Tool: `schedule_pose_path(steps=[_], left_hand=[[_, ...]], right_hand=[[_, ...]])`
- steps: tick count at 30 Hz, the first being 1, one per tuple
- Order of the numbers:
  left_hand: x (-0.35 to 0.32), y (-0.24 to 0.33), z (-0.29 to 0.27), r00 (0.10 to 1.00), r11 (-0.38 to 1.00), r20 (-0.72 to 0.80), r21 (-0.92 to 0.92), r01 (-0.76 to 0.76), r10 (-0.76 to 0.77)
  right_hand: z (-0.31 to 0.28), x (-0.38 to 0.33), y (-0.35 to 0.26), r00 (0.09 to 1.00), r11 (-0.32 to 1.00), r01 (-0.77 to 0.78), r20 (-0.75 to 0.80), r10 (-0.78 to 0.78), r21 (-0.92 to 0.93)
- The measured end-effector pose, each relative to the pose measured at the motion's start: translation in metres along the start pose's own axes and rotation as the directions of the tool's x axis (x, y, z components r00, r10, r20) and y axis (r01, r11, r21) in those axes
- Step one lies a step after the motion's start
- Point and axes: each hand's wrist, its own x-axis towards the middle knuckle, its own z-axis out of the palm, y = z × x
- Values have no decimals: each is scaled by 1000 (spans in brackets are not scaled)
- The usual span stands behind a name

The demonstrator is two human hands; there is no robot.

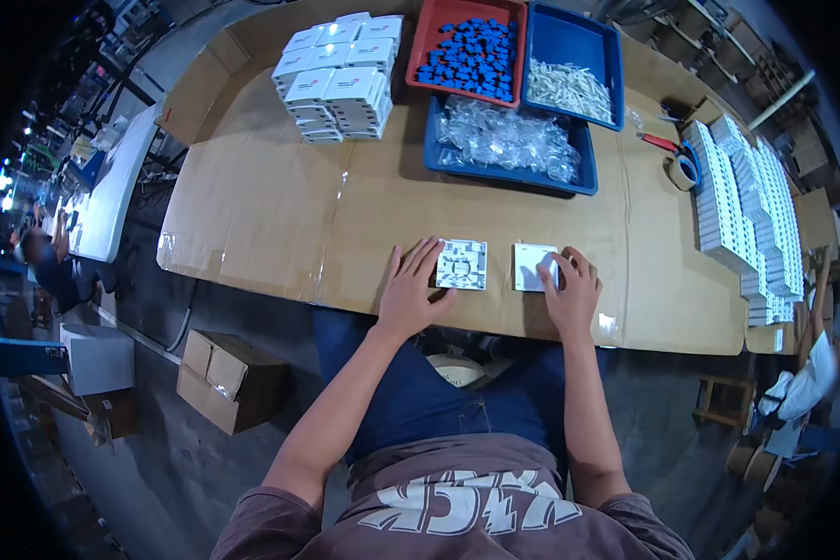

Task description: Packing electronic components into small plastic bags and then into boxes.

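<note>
A square white plastic housing point(462, 265), its moulded inner side facing up, lies flat near the table's front edge. My left hand point(408, 291) rests at its left side, fingers stretched out along it and thumb apart by its near edge. To the right lies a smooth white square cover point(529, 268), separated from the housing by a strip of cardboard. Over the cover's right edge is my right hand point(574, 291), with its thumb on the top face and fingers bent beside it, gripping that edge. The hand hides the cover's right part.
Beyond my hands stand a blue tray of clear plastic parts point(588, 177), a red tray of blue pieces point(418, 47) and a blue tray of pale slim parts point(602, 47). White units point(350, 79) are stacked back left, more point(747, 215) at right, near tape point(683, 173) and red-handled pliers point(658, 142).
</note>
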Motion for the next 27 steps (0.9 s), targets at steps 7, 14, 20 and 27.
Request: schedule_pose_path(steps=[7,14,20,27], left_hand=[[0,1,-4,999,1000,-42,-22,5,-6],[4,1,-2,995,998,-99,-66,-3,-4],[5,4,-2,996,1000,-93,-19,-16,14],[-5,0,-5,991,999,-131,-43,-7,1]], right_hand=[[0,125,9,993,986,74,-99,-60,148],[45,242,-20,951,965,240,-176,-255,-101],[70,263,-11,962,981,183,-195,-191,-61],[17,197,-25,958,424,-240,142,248,874]])
